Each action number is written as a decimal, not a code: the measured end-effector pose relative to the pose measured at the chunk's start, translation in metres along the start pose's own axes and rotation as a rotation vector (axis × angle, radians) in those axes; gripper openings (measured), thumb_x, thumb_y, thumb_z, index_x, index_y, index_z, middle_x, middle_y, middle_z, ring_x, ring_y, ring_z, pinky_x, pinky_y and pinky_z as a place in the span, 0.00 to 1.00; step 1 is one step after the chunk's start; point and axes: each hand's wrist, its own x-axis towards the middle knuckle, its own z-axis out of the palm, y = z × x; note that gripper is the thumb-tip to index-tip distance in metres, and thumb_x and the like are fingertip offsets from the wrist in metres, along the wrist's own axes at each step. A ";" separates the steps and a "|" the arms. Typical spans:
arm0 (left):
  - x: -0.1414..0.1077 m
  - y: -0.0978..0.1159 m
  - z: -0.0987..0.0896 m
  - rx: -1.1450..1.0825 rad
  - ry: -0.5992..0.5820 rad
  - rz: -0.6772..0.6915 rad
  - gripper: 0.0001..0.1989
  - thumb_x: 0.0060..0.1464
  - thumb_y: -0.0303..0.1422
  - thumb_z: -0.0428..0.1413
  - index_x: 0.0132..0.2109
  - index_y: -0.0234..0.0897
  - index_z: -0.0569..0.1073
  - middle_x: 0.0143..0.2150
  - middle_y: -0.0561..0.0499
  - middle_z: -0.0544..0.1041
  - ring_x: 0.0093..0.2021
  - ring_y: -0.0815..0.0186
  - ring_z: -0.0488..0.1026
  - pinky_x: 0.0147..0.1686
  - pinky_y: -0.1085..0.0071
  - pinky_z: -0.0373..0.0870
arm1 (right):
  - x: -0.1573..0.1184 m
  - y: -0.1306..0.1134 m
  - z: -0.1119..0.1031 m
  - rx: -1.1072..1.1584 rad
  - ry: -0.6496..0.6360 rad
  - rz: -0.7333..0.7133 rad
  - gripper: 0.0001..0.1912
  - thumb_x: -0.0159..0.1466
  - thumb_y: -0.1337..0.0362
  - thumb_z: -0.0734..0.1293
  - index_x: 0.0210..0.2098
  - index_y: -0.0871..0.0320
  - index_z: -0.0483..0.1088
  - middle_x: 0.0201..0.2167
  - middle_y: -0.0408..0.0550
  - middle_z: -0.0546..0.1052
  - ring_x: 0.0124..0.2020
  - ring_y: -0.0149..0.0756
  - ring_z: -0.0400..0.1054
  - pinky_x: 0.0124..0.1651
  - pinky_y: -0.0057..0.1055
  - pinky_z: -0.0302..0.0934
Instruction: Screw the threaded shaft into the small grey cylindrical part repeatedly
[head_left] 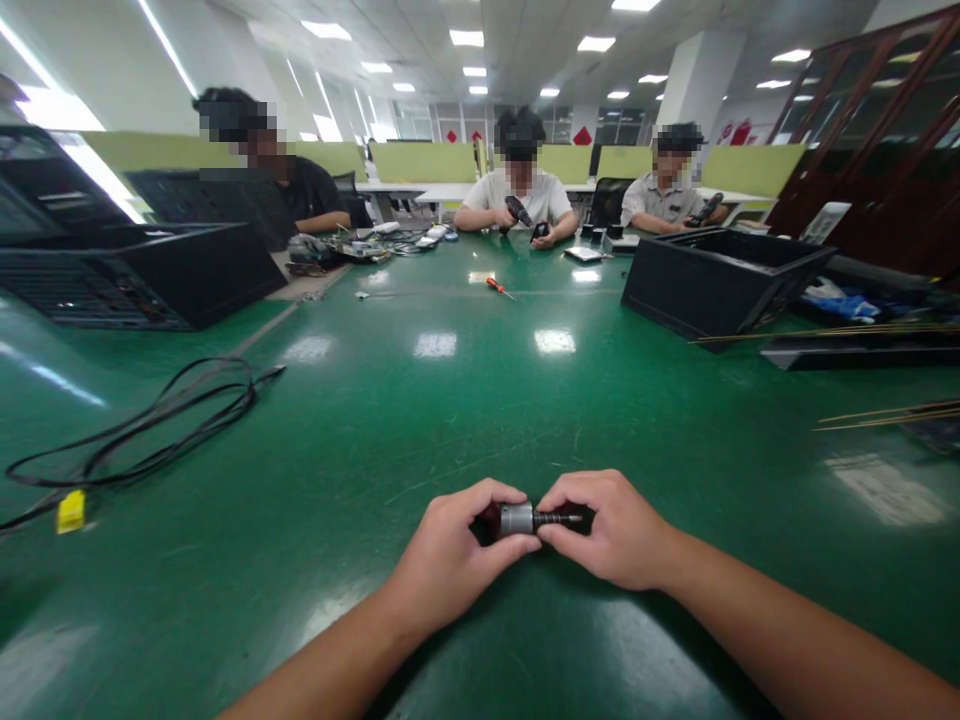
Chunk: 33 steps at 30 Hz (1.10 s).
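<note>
Near the front of the green table, my left hand (461, 535) pinches a short silver metal cylinder (517, 518) between thumb and fingers. From its right end sticks a thin dark shaft (559, 518) that looks coiled or threaded, with a narrow tip. Thumb and index finger of my right hand (611, 530) close around this shaft, next to the cylinder's end face. The part lies level, with its shaft pointing right. Its left end is partly hidden in my left hand, and its exact kind cannot be made out.
A black cable (187, 400) lies coiled at left by a yellow tag (71, 511). An orange-handled screwdriver (496, 286) lies further back. Black computer cases (172, 280) (675, 285) stand left and right. Three people sit across the table; the middle one holds a power drill (517, 210).
</note>
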 end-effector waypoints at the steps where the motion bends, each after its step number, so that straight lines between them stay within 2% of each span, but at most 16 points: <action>1: 0.000 0.000 0.000 0.001 -0.001 0.001 0.12 0.51 0.32 0.67 0.43 0.43 0.77 0.36 0.58 0.80 0.36 0.67 0.76 0.37 0.73 0.67 | 0.000 0.000 0.000 0.003 0.002 -0.002 0.04 0.60 0.68 0.71 0.36 0.57 0.76 0.30 0.42 0.79 0.31 0.32 0.71 0.35 0.27 0.59; 33: 0.000 0.004 -0.001 0.034 0.028 0.003 0.12 0.50 0.34 0.67 0.43 0.42 0.78 0.35 0.55 0.80 0.34 0.66 0.76 0.35 0.72 0.68 | -0.001 -0.001 -0.002 -0.004 0.018 -0.027 0.04 0.60 0.69 0.70 0.36 0.56 0.76 0.30 0.43 0.79 0.30 0.32 0.71 0.35 0.28 0.61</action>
